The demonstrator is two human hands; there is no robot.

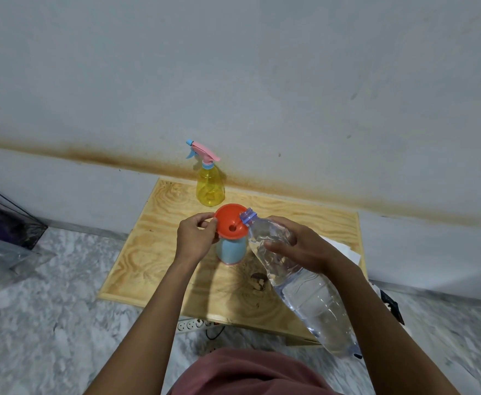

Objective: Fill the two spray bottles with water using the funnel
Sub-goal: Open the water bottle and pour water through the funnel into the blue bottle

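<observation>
Pouring into the first bottle: water bottle mouth at the funnel's edge.

My left hand (196, 238) pinches the rim of the orange funnel (229, 223), which sits in the neck of the blue spray bottle (232, 250) near the middle of the wooden board (153, 252). My right hand (299, 246) wraps around the upper body of the clear water bottle (304, 286), tilted with its open mouth just over the funnel's right rim. I cannot tell whether water is running. To do this well, I would bring the mouth nearer the funnel's centre hole, raise the base slowly so the flow does not outrun the spout, and hold the funnel upright. The yellow spray bottle (210, 189) stands capped at the board's far edge, by the wall, waiting its turn.
</observation>
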